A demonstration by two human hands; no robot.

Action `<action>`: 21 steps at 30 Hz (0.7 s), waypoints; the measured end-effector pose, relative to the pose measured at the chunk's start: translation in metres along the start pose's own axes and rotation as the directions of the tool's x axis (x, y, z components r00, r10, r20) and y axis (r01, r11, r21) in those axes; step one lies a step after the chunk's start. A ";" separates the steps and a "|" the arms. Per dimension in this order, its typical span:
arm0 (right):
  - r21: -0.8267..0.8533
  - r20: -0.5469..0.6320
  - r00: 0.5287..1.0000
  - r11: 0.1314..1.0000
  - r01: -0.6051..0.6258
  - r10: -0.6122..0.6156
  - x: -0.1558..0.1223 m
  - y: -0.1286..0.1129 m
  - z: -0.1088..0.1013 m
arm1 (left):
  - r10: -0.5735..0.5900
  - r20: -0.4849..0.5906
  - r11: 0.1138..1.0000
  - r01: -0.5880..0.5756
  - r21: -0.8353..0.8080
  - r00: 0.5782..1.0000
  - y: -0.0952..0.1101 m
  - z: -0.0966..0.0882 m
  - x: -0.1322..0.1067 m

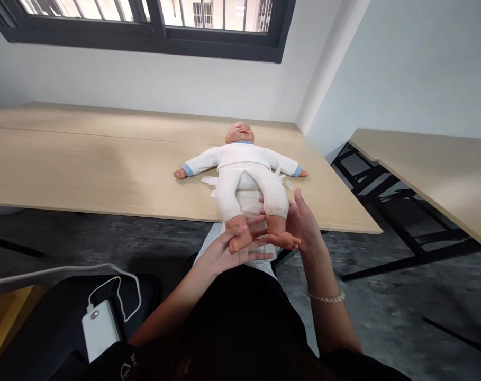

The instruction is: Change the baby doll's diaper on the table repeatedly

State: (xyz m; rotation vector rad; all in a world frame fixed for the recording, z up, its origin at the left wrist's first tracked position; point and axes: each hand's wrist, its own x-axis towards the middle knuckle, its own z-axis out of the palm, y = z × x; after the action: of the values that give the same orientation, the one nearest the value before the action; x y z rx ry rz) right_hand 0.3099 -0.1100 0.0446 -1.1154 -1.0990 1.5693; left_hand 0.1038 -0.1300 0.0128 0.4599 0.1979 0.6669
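Observation:
A baby doll point(244, 154) in a white top with blue cuffs and white leggings lies on its back on the wooden table point(105, 159). Its feet hang past the front edge. Spread under its bottom is a white diaper point(248, 200), with side tabs showing and the front part between the legs. My left hand point(222, 253) is beneath the doll's feet, palm up, fingers stretched out and apart. Beside the other lower leg is my right hand point(303, 222), thumb raised, its fingers reaching behind that leg. Neither hand is closed around a leg.
A second table point(434, 174) with black folding legs stands to the right. At lower left, a white power bank point(100, 329) with a cable rests on a black chair point(145, 296). Behind the table are a white wall and a barred window point(220, 34).

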 end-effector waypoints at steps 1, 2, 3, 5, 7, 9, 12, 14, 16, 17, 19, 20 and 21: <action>0.054 0.035 0.998 0.998 -0.045 0.043 -0.006 -0.001 0.000 | -0.011 -0.049 0.999 0.013 0.051 0.999 0.005 0.000 -0.007; 0.063 0.037 0.998 0.996 -0.060 0.058 -0.011 -0.001 0.000 | -0.013 -0.107 0.995 0.023 0.094 0.994 0.010 -0.001 -0.015; 0.052 0.007 0.999 0.997 -0.048 0.048 -0.015 0.000 -0.001 | -0.004 -0.167 0.992 0.025 0.125 0.986 0.015 -0.002 -0.024; 0.005 -0.094 0.995 1.000 0.019 -0.018 -0.020 0.002 -0.005 | 0.026 -0.263 0.988 0.016 0.155 0.964 0.025 -0.006 -0.039; -0.069 -0.156 0.984 0.995 0.075 -0.085 -0.022 0.005 -0.011 | 0.041 -0.308 0.986 0.012 0.168 0.950 0.034 -0.011 -0.050; -0.164 -0.142 0.983 0.982 0.091 -0.115 -0.022 0.010 -0.018 | 0.046 -0.326 0.981 0.018 0.191 0.944 0.042 -0.016 -0.058; -0.307 -0.107 0.976 0.940 0.149 -0.190 -0.022 0.015 -0.025 | 0.073 -0.365 0.970 0.019 0.244 0.928 0.049 -0.026 -0.063; -0.375 -0.088 0.968 0.908 0.185 -0.234 -0.024 0.016 -0.027 | 0.094 -0.389 0.966 0.010 0.257 0.916 0.050 -0.031 -0.064; -0.424 -0.107 0.961 0.886 0.187 -0.253 -0.026 0.018 -0.027 | 0.109 -0.411 0.968 -0.003 0.252 0.905 0.049 -0.035 -0.063; -0.447 -0.134 0.957 0.878 0.173 -0.257 -0.027 0.018 -0.026 | 0.114 -0.424 0.969 -0.007 0.247 0.898 0.047 -0.037 -0.062; -0.496 -0.194 0.944 0.857 0.141 -0.268 -0.030 0.020 -0.026 | 0.124 -0.457 0.974 -0.021 0.224 0.881 0.043 -0.037 -0.060; -0.521 -0.210 0.936 0.843 0.136 -0.281 -0.031 0.021 -0.025 | 0.124 -0.470 0.980 -0.034 0.196 0.874 0.041 -0.037 -0.059; -0.547 -0.215 0.929 0.825 0.140 -0.300 -0.032 0.022 -0.025 | 0.117 -0.479 0.986 -0.045 0.159 0.870 0.038 -0.037 -0.058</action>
State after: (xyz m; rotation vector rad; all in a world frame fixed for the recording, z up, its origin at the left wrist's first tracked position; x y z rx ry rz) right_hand 0.3367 -0.1410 0.0240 -1.4616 -1.4355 0.8929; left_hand 0.0263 -0.1277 0.0003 0.4318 0.7138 0.8492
